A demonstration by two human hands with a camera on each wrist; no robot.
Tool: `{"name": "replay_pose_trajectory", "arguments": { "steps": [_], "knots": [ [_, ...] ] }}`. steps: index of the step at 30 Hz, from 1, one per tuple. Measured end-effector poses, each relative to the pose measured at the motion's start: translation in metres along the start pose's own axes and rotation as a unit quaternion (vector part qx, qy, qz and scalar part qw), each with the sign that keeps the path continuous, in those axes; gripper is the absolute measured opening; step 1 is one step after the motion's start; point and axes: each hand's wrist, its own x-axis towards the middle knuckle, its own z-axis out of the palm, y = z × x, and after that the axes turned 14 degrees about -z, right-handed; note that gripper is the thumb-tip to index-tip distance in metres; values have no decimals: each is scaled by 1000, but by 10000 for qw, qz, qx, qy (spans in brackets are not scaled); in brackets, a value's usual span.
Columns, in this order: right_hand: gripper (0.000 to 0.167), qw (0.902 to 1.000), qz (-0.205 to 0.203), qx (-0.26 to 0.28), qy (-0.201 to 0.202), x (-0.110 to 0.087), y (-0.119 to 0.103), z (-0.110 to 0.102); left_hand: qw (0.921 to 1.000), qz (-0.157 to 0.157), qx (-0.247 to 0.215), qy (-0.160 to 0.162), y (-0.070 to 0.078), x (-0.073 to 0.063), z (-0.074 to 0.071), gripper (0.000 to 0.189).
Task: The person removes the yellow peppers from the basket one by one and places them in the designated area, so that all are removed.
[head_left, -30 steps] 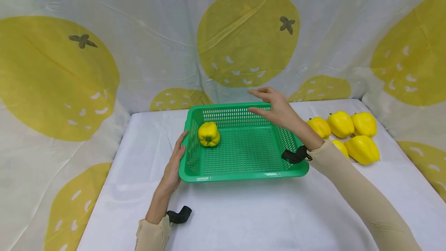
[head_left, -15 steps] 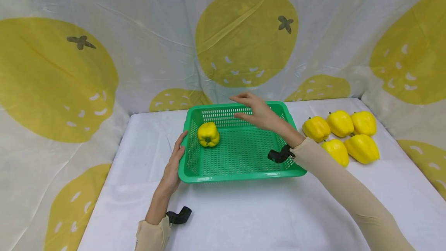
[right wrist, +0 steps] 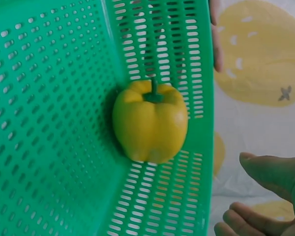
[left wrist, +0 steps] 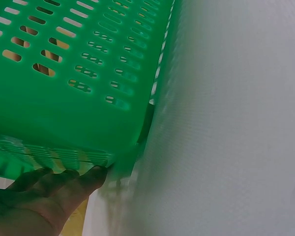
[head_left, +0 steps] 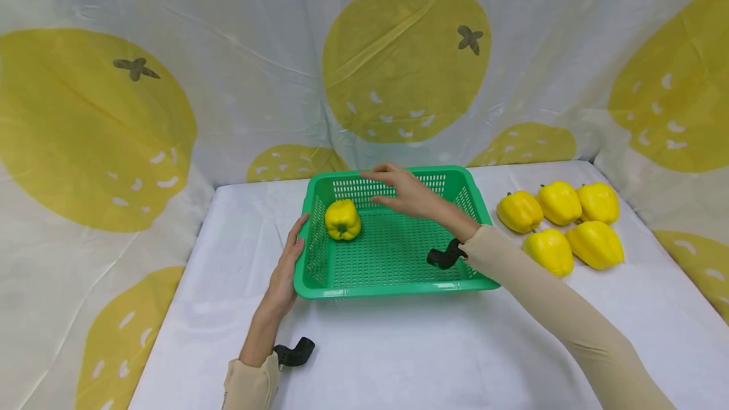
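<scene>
In the head view, a green slotted plastic basket (head_left: 398, 291) sits mid-table with a single yellow bell pepper (head_left: 342, 219) in its left end. The right wrist view shows this bell pepper (right wrist: 150, 123) with its green stem. My left hand (head_left: 281, 277) rests against the basket's left side, its fairly straight fingers (left wrist: 73, 189) touching the outer wall. My right hand (head_left: 412, 195) hovers over the basket's back half, right of the pepper, with thumb and fingers spread apart and nothing between them.
Several more yellow bell peppers (head_left: 548, 252) lie in a cluster on the white tablecloth (head_left: 364, 359), right of the basket. A pale curtain (head_left: 273, 68) printed with large yellow fruit hangs behind and at the sides.
My right hand has moved left and slightly down over the basket, staying spread, so the peppers on the right show more fully. The left hand, basket and pepper inside look unmoved.
</scene>
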Motion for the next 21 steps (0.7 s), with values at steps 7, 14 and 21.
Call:
{"name": "replay_pose_trajectory", "arguments": {
  "steps": [7,14,21],
  "knots": [
    [56,9994,-45,232,-234,4,5,8,10000,-73,34,44,0,1,0,52],
    [56,9978,-38,77,-653,10,6,21,9999,-76,96,63,1,0,0,52],
    [55,9966,-147,65,-812,10,10,29,9999,-102,69,49,1,0,0,52]
  ]
}}
